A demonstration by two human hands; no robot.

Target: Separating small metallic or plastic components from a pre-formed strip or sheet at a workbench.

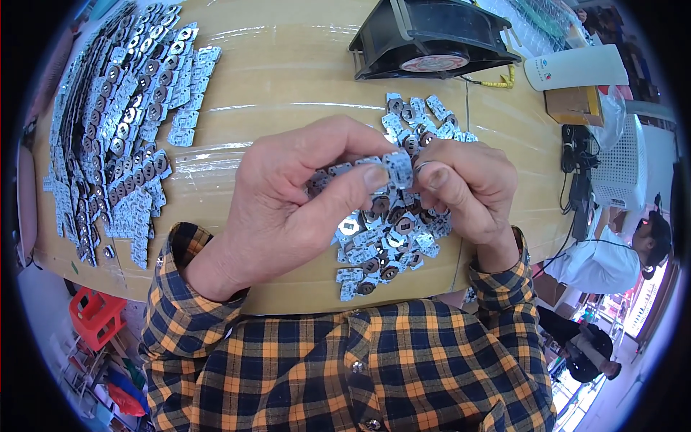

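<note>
My left hand (295,194) is closed around a strip of small circuit boards (398,170), its thumb pressed along the top. The strip's end sticks out past the thumb tip, a little blurred. Right beside that end, my right hand (471,191) pinches a small circuit board between thumb and bent forefinger; only a shiny rounded edge of it shows. Under both hands lies a loose heap of small circuit boards (363,248), light-coloured, several with dark or shiny round parts. The hands hide the middle of this heap.
Layered strips of circuit boards (137,108) cover the left of the cardboard-brown table (252,72). At the back stands a black fan (432,36). A white cylinder (576,68), a brown box (574,104), black cables (577,165) and a white basket (619,162) line the right side.
</note>
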